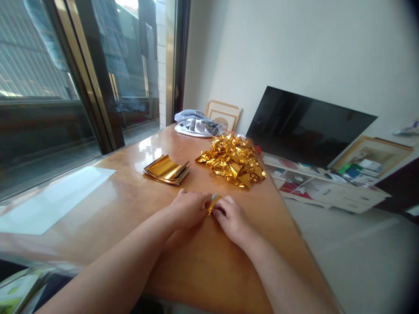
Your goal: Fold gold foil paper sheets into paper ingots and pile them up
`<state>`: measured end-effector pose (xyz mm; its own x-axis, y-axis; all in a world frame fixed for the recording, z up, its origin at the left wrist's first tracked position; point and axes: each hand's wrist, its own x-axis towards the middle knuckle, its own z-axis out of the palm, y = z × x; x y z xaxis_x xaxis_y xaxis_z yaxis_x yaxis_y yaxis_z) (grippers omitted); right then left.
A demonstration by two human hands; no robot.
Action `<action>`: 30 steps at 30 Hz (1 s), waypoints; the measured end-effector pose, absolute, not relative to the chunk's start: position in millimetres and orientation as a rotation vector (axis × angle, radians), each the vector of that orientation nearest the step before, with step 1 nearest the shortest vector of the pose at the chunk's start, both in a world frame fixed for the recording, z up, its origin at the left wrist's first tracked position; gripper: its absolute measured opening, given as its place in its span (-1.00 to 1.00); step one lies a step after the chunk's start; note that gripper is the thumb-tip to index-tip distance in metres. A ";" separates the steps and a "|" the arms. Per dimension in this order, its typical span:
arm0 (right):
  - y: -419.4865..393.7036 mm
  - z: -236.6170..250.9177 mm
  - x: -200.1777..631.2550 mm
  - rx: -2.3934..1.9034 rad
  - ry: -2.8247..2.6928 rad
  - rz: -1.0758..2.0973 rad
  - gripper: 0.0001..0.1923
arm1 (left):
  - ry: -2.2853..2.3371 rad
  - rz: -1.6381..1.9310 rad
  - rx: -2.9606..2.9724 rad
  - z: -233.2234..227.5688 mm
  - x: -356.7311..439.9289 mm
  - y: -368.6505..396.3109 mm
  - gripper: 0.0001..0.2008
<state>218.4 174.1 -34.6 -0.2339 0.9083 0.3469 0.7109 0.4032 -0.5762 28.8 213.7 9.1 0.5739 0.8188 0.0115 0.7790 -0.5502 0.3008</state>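
Note:
Between my two hands is a small piece of gold foil paper (214, 203), partly covered by my fingers. My left hand (190, 208) grips its left side, with the fingers bent around it. On the other side, my right hand (231, 218) pinches the paper between thumb and fingers. Both hands are low over the wooden table. Just beyond my left hand lies a stack of flat gold foil sheets (166, 169), curling at the edges. A heap of folded gold foil pieces (234, 161) sits farther off, beyond my right hand.
The wooden table (131, 209) has a pale sheet (59, 200) on its left and a pile of cloth (196, 123) at its far end. A glass sliding door (88, 78) borders the left. At right stand a television (307, 126) and a white cabinet (340, 196).

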 end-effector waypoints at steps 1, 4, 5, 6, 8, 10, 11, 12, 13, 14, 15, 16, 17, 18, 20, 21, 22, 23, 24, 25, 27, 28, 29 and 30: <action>174.2 -34.4 218.4 -1.377 -2.021 0.399 -0.89 | 1.289 0.228 2.544 9.3 28.5 213.8 -0.83; 174.7 -33.7 218.6 -1.396 -2.038 0.389 -0.89 | 1.235 0.190 2.521 10.4 27.3 214.5 -0.79; 174.7 -33.4 218.8 -1.422 -2.048 0.363 -0.91 | 1.232 0.171 2.511 10.8 27.0 214.9 -0.78; 174.5 -32.9 219.3 -1.462 -2.056 0.324 -0.95 | 1.235 0.155 2.502 11.2 26.7 215.3 -0.77; 173.3 -31.3 220.5 -1.568 -2.063 0.232 -0.94 | 1.248 0.130 2.485 12.3 26.4 216.0 -0.75; 171.0 -29.1 222.3 -1.659 -2.065 0.164 -0.88 | 1.261 0.109 2.468 13.8 26.3 216.2 -0.74; 169.8 -27.9 223.4 -1.688 -2.068 0.147 -0.87 | 1.263 0.101 2.462 14.8 26.3 216.1 -0.74; 168.5 -26.9 224.6 -1.707 -2.074 0.137 -0.88 | 1.262 0.096 2.457 16.0 26.3 216.0 -0.74; 167.4 -26.1 225.9 -1.720 -2.080 0.129 -0.89 | 1.259 0.091 2.452 17.2 26.3 215.8 -0.74; 166.6 -25.6 227.4 -1.729 -2.083 0.124 -0.90 | 1.254 0.089 2.446 18.3 26.3 215.7 -0.73; 166.1 -25.4 229.0 -1.736 -2.084 0.118 -0.91 | 1.254 0.088 2.440 19.2 26.3 215.7 -0.74; 165.9 -25.4 230.5 -1.738 -2.084 0.116 -0.92 | 1.254 0.087 2.435 19.8 26.4 215.7 -0.74; 166.1 -25.7 231.9 -1.736 -2.079 0.116 -0.94 | 1.256 0.085 2.432 20.0 26.6 215.9 -0.74; 166.4 -26.2 232.9 -1.730 -2.070 0.119 -0.95 | 1.259 0.085 2.431 19.7 26.8 216.2 -0.74; 167.5 -27.2 233.6 -1.708 -2.026 0.131 -0.94 | 1.263 0.090 2.439 17.9 27.2 216.9 -0.75; 167.9 -27.7 233.1 -1.688 -1.998 0.142 -0.92 | 1.264 0.093 2.444 16.5 27.5 217.2 -0.75; 168.3 -28.2 232.1 -1.667 -1.972 0.159 -0.91 | 1.266 0.097 2.447 15.1 27.7 217.6 -0.75; 168.4 -28.6 230.5 -1.649 -1.955 0.183 -0.90 | 1.267 0.098 2.448 13.8 27.9 217.9 -0.75; 168.4 -29.0 228.7 -1.638 -1.949 0.212 -0.91 | 1.267 0.098 2.448 12.8 28.0 218.2 -0.75; 168.2 -29.3 226.7 -1.635 -1.954 0.239 -0.92 | 1.266 0.097 2.446 12.1 28.1 218.5 -0.76; 167.5 -29.2 222.8 -1.655 -1.978 0.273 -0.93 | 1.268 0.100 2.443 11.9 27.9 219.0 -0.76; 167.1 -28.8 221.1 -1.671 -1.988 0.275 -0.93 | 1.266 0.104 2.442 12.4 27.6 219.3 -0.76; 166.8 -28.0 219.6 -1.689 -1.993 0.270 -0.93 | 1.263 0.107 2.440 13.1 27.1 219.6 -0.76; 166.5 -27.0 218.3 -1.711 -1.992 0.260 -0.93 | 1.255 0.105 2.438 14.0 26.5 219.9 -0.75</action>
<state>218.3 166.5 -27.0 -0.0873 0.9658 0.2441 0.8706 0.1931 -0.4524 26.5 219.9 14.0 0.5952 0.7958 -0.1115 0.7661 -0.5200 0.3778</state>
